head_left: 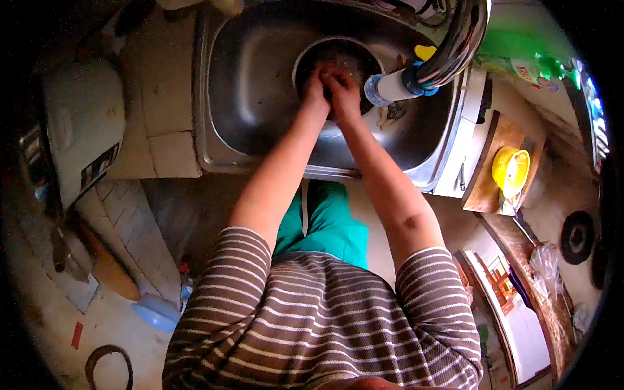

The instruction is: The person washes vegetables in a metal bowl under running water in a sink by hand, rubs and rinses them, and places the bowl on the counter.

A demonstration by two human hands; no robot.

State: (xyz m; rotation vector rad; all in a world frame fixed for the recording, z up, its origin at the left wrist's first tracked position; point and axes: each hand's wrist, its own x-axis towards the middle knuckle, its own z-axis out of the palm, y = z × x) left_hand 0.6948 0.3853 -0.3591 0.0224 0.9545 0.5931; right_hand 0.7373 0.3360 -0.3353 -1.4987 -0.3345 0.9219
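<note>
A dark round bowl [374, 57] with a pale rim rests in the metal sink [244, 104]. Both of my hands reach down into it and come together there. My left hand [316, 91] has its fingers curled inward near the bowl's middle. Beside it, my right hand [344, 92] also bends its fingers down, close against the left one. Dark, reddish contents lie around the fingertips. Whatever the fingers hold is too dim and too covered to make out.
A white tap nozzle [393, 88] juts over the sink just right of my hands, below a bundle of hoses [458, 49]. Food scraps [391, 113] lie in the basin. At right are a green bottle [513, 47] and a yellow bowl [502, 170] on a wooden board [504, 133].
</note>
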